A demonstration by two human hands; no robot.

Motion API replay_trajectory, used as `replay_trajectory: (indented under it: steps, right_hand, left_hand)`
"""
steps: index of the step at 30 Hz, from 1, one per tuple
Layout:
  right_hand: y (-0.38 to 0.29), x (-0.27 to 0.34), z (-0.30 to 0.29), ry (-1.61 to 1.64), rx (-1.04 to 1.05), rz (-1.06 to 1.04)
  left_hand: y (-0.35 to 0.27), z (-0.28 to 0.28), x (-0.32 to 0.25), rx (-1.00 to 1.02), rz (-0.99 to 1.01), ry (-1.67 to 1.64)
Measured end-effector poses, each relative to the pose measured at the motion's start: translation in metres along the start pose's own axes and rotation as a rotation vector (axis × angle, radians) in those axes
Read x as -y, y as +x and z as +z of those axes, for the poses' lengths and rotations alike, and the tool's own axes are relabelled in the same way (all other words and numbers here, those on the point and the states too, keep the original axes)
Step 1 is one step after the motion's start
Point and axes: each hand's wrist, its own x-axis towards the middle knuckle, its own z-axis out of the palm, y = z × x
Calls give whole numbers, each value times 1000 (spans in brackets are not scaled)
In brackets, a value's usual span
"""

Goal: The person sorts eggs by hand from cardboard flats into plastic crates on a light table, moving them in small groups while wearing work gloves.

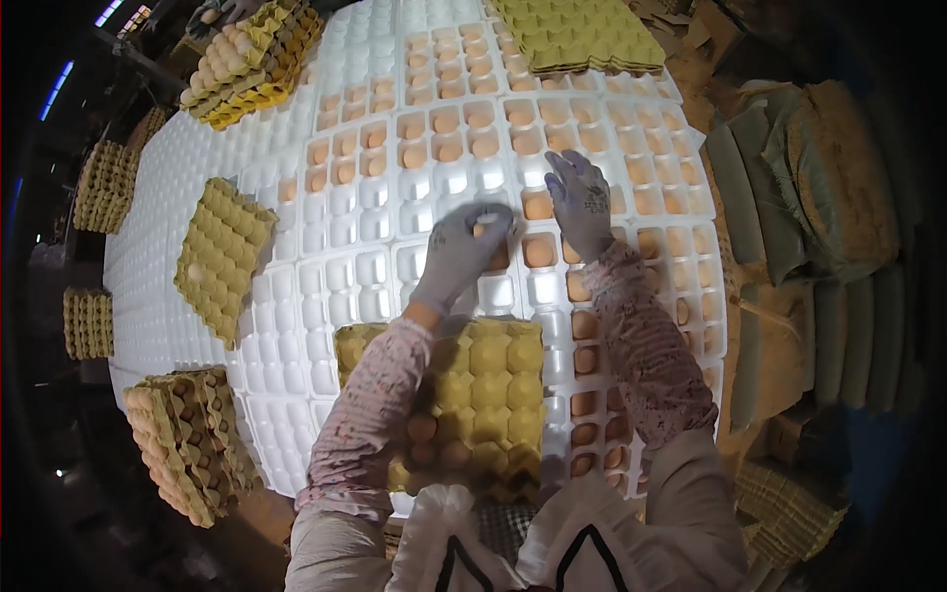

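Note:
My left hand (470, 248), in a pale work glove, curls its fingers and thumb round a brown egg (480, 231) over the white foam egg trays (355, 259); motion blurs it slightly. Just below that hand, another egg (499, 260) lies in a cell. Palm down, my right hand (581, 200) hovers over the cells to the right, fingers apart, with no egg visible in it. Beyond its fingertips an egg (560, 138) sits in its cell. Nearest my body is a yellowish pulp egg tray (488, 370) with several eggs (422, 429) at its shaded near left, partly hidden by my left sleeve.
A pulp tray (226, 255) bearing one egg lies to the left. Stacked pulp trays with eggs (189, 444) stand at the near left, with another loaded stack (244, 63) at the far left. Empty pulp trays (584, 33) rest at the back. Flattened cardboard and bundles (806, 177) line the right side.

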Motion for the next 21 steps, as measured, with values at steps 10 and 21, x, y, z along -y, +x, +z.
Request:
replay_trajectory:
  steps: [10,21]
  right_hand:
    - [-41,130,-83,451,443,223]
    - [-159,268,-143,397,895,-56]
  left_hand:
    - [-17,-63,37,-13,334,358]
    - [-287,-108,68,293,262,535]
